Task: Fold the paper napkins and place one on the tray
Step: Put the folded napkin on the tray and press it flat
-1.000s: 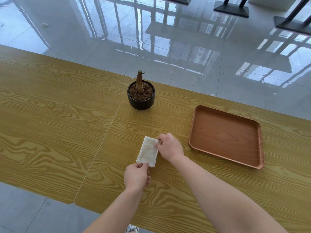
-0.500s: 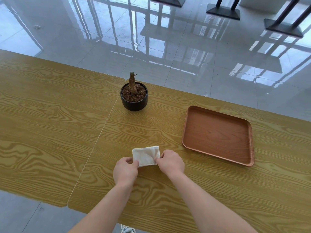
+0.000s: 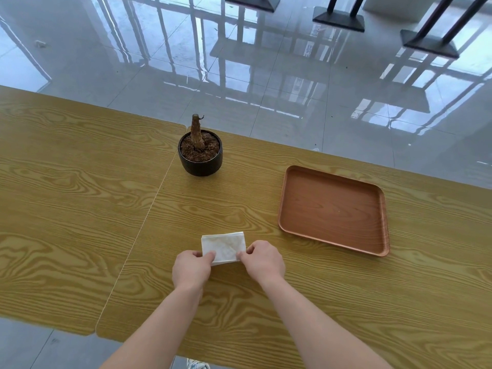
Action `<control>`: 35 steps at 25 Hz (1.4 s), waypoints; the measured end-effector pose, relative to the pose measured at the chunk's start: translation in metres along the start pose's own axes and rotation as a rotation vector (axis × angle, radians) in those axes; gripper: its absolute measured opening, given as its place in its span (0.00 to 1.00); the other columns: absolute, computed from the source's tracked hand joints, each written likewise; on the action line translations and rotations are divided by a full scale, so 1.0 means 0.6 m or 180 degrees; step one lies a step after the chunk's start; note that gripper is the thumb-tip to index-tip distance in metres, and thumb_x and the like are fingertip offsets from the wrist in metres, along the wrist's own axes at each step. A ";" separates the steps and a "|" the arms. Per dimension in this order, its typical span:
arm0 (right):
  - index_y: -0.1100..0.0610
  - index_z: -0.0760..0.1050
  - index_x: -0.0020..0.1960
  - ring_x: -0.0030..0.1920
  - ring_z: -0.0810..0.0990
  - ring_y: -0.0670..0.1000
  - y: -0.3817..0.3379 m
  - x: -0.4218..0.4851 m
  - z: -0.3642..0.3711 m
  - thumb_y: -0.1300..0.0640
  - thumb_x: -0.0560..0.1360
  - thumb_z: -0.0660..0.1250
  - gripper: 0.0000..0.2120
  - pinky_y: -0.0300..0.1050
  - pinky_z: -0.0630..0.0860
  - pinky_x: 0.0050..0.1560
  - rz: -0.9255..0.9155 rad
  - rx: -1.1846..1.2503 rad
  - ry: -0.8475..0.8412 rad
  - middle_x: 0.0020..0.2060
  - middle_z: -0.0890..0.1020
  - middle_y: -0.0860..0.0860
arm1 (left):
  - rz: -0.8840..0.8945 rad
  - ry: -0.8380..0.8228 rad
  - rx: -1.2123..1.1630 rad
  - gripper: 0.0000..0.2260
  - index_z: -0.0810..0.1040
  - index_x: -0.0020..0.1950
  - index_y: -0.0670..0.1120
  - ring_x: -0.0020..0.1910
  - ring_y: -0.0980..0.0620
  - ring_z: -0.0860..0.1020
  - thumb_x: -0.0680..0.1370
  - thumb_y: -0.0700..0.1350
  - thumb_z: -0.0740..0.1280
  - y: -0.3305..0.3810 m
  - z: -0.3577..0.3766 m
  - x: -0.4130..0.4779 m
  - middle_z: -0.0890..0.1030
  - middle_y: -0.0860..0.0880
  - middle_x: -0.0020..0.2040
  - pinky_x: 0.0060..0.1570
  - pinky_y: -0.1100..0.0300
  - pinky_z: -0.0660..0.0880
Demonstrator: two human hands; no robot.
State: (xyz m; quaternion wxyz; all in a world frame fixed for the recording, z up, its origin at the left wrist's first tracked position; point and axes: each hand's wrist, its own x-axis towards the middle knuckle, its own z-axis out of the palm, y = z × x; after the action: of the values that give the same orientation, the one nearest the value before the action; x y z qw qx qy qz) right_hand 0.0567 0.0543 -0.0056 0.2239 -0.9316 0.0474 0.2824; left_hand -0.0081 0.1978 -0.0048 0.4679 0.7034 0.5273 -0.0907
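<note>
A white folded paper napkin lies flat on the wooden table, its long side running left to right. My left hand pinches its near left corner. My right hand pinches its near right corner. Both hands cover the napkin's near edge. A brown rectangular tray with nothing on it sits to the right of the napkin, a hand's width beyond my right hand.
A black pot with soil and a bare brown stem stands behind the napkin. A seam between two tabletops runs just left of my left hand. Glossy floor tiles and dark table bases lie beyond the far edge.
The napkin has turned from lengthwise to crosswise and come nearer to me. Both hands moved to its near corners, the right hand coming down from its far right corner.
</note>
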 end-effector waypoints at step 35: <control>0.53 0.80 0.52 0.44 0.82 0.51 0.025 -0.010 -0.016 0.40 0.76 0.69 0.17 0.53 0.80 0.46 -0.0013 0.1034 -0.0601 0.46 0.85 0.49 | 0.0111 -0.0794 -0.2002 0.04 0.81 0.50 0.39 0.44 0.46 0.85 0.75 0.35 0.70 0.008 -0.005 -0.022 0.85 0.40 0.47 0.43 0.53 0.82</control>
State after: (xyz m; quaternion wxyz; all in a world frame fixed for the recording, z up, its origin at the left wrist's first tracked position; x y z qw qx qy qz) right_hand 0.0532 0.0364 -0.0009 0.3754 -0.8527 0.0693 0.3567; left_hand -0.0107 0.1915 0.0078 0.7244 0.5170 0.4560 -0.0008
